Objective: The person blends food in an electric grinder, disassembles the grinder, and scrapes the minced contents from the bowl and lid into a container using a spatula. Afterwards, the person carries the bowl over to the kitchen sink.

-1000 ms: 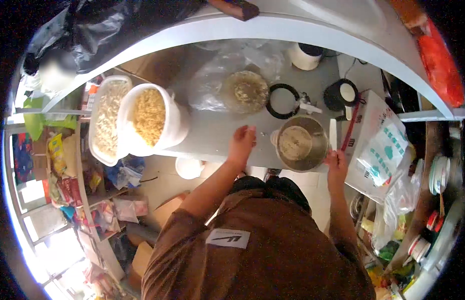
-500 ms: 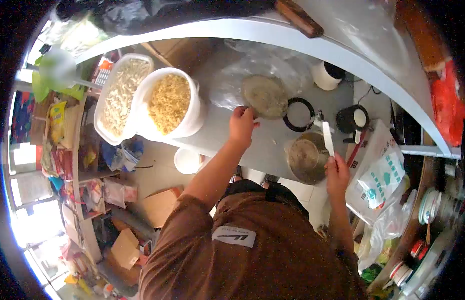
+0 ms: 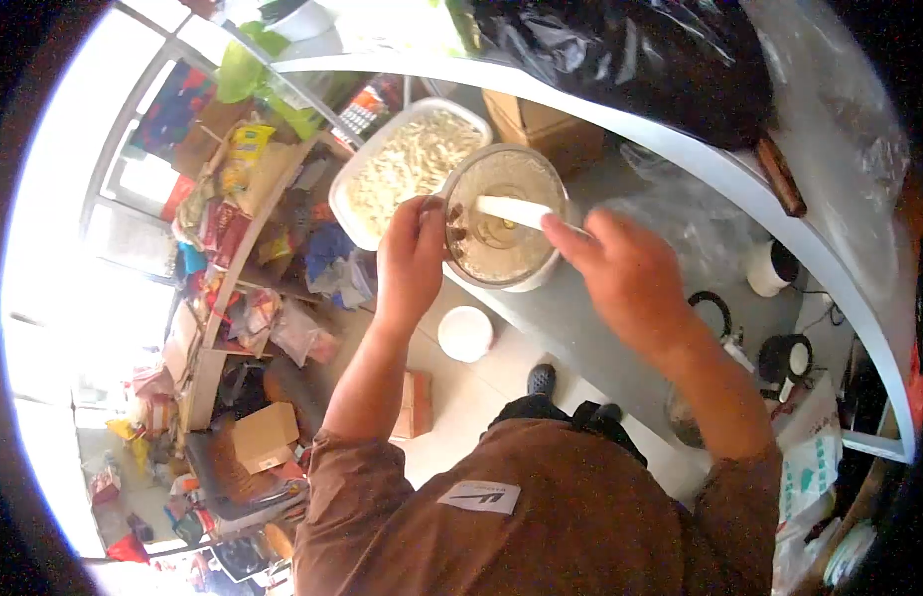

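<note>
My left hand (image 3: 412, 263) is closed on the left rim of a clear round lid (image 3: 486, 260), its fingertips showing through the wall. Pale powder coats the lid, which is over a white bucket (image 3: 534, 281). My right hand (image 3: 630, 278) grips a white flat scraper (image 3: 516, 211), its blade across the middle of the lid. Whether the blade touches the surface, I cannot tell. The bucket's contents are hidden beneath the lid. Beside it stands a white rectangular tub (image 3: 412, 159) of pale dried pieces.
On the grey table to the right are a black ring (image 3: 710, 313), a metal pot (image 3: 685, 422) partly behind my right arm, and a black-and-white cup (image 3: 772, 268). Clear plastic sheeting (image 3: 695, 214) lies further back. A white container (image 3: 465, 334) is below the table edge, and cluttered shelves stand left.
The clear lid has been lifted off the table and carried left over the bucket in my left hand. My right hand has brought the scraper from beside the metal pot to the lid.
</note>
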